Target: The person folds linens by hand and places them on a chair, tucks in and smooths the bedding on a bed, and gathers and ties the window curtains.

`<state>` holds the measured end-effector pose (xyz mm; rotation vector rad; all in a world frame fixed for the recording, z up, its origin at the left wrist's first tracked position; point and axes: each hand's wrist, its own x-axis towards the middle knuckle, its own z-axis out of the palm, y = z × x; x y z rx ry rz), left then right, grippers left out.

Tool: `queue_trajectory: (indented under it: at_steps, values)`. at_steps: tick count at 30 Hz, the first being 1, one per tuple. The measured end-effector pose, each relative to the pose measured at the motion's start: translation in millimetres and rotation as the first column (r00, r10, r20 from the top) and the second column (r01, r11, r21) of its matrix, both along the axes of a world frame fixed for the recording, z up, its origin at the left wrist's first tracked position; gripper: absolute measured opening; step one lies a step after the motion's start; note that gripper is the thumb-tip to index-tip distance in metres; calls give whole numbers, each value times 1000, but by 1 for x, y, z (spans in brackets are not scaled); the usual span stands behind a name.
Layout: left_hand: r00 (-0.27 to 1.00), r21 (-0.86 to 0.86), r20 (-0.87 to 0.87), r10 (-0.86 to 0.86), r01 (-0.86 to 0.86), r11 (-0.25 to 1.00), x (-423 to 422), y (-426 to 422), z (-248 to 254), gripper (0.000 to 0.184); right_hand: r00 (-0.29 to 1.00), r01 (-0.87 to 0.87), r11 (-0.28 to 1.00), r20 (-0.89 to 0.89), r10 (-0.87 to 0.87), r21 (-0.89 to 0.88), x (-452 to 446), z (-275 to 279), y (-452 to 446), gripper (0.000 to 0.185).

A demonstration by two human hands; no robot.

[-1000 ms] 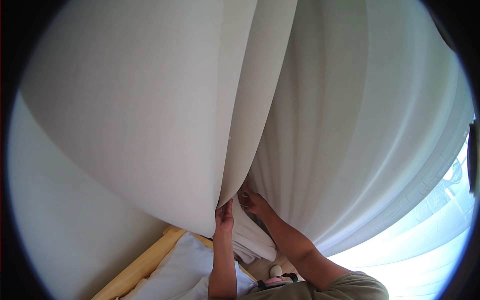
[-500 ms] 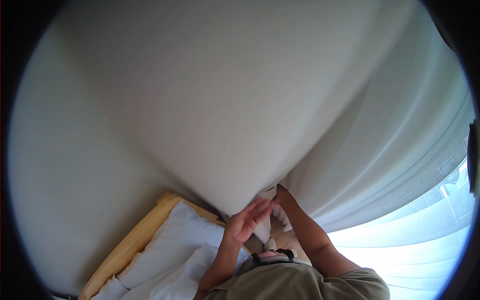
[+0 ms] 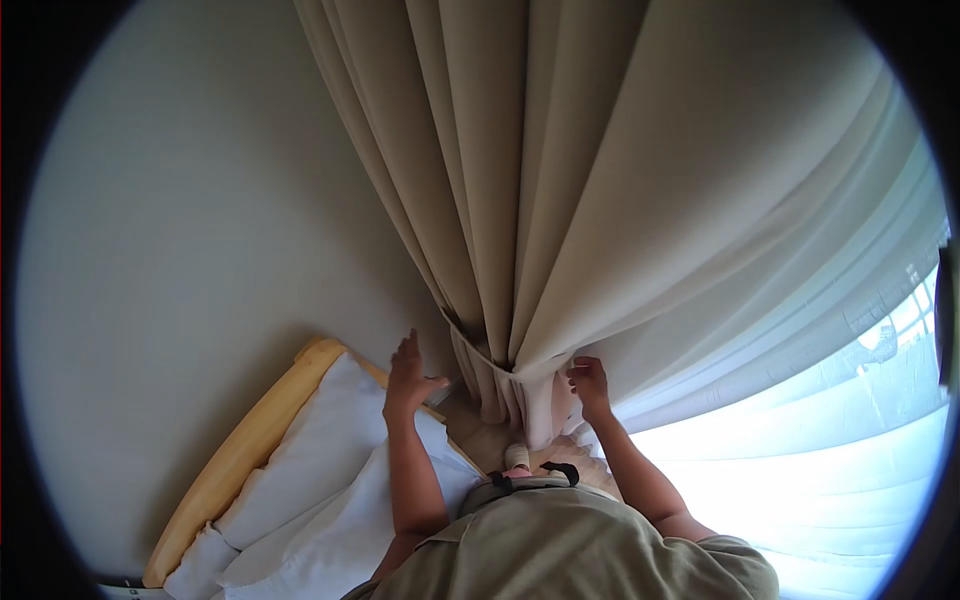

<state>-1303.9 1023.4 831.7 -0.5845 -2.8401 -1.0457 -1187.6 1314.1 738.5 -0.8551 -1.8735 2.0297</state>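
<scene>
A long beige curtain [image 3: 490,180] hangs in folds in front of me, gathered low down by a narrow tieback band [image 3: 482,352] of similar colour. Left of the gathered part, my left hand [image 3: 407,380] is raised near the wall, its fingers stretched and thumb apart, holding nothing. My right hand [image 3: 589,384] is at the curtain's right side, close to the band's right end. Its fingers are loosely bent with nothing visible in them; whether they touch the cloth I cannot tell. Below the band, the curtain's lower end [image 3: 540,415] hangs near the floor.
A bed with a wooden headboard [image 3: 235,455] and white bedding [image 3: 310,470] stands at the lower left, beside a plain wall [image 3: 200,220]. White sheer curtains [image 3: 770,390] cover a bright window on the right. Wood-look floor [image 3: 478,430] shows below the curtain.
The curtain, spread wide and blurred before, now hangs in narrow folds held by the band. My hands have moved apart, the left toward the wall, the right toward the sheer.
</scene>
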Motion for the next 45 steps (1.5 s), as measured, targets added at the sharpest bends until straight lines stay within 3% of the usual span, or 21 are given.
queue_trajectory:
  at_steps: [1, 5, 8, 10, 12, 14, 16, 17, 19, 22, 24, 25, 26, 28, 30, 35, 38, 40, 41, 43, 45]
  values:
    - [996, 48, 89, -31, 27, 999, -3, 22, 3, 92, 985, 116, 945, -156, -70, 306, 1, 5, 0, 28]
    - [985, 283, -97, -144, 166, 945, -12, 66, 5, 91, 934, 258, 678, -357, 7, 689, 26, 79, -62, 33]
    - [984, 427, 10, -178, 157, 890, -31, 74, -28, 67, 938, 271, 661, -346, -19, 700, -7, 62, -78, 33]
    - [961, 370, 273, -37, -70, 927, -33, 83, -21, 43, 965, 173, 724, -261, 10, 668, -14, 38, -63, 22]
    - [989, 407, 151, -6, -57, 911, -44, 81, -38, 34, 988, -124, 787, 2, 155, 604, -6, 15, -47, 11]
    - [998, 329, 63, 22, -41, 943, -40, 66, -48, 26, 983, -27, 765, -124, 139, 644, 3, 20, -50, 5]
    - [988, 292, -112, 110, -73, 954, -33, 51, -30, 29, 958, 145, 848, -288, 9, 509, 37, 91, -48, 11]
    - [937, 378, -269, 222, -109, 919, -34, 52, -16, 33, 898, 272, 779, -439, 5, 565, 49, 126, -47, 18]
    - [936, 758, -189, 296, -53, 650, -6, 62, 74, 41, 728, 517, 601, -682, 65, 610, 65, 201, -49, 32]
    - [783, 812, -476, 399, 218, 541, 18, 84, 195, 41, 515, 779, 280, -827, 225, 561, 62, 296, -57, 57]
    - [390, 416, -882, 265, 379, 826, 32, 89, 257, 45, 482, 826, 201, -845, 230, 526, 57, 360, -71, 65]
    - [352, 433, -887, 297, 417, 799, 45, 97, 285, 45, 489, 836, 176, -851, 191, 519, 56, 384, -77, 74]
    - [350, 366, -910, 222, 426, 827, 64, 111, 311, 46, 450, 865, 141, -868, 211, 482, 52, 402, -74, 74]
    - [325, 303, -933, 158, 467, 831, 79, 127, 338, 46, 397, 828, 336, -893, 214, 449, 42, 429, -68, 83]
    - [487, 367, -854, 183, 313, 876, 69, 157, 335, 45, 446, 748, 378, -835, 322, 546, 30, 435, -51, 78]
    - [667, 581, -728, 158, 477, 660, 51, 131, 328, 38, 488, 465, 430, -629, 605, 774, 14, 446, -45, 70]
    - [598, 607, -748, 286, 444, 660, 57, 128, 316, 32, 605, 675, 187, -681, 413, 713, 17, 434, -62, 67]
    - [363, 606, -791, 493, 351, 714, 108, 123, 317, 28, 714, 476, 81, -438, 547, 876, 1, 403, -63, 63]
    - [382, 590, -801, 460, 380, 712, 122, 122, 311, 28, 735, 479, 80, -450, 507, 874, 11, 403, -59, 63]
    - [264, 476, -878, 399, 559, 678, 139, 121, 285, 24, 623, 454, 178, -454, 637, 873, 62, 404, -56, 51]
    - [190, 301, -950, 248, 772, 560, 143, 129, 263, 37, 535, 743, 125, -696, 479, 658, 125, 410, -51, 37]
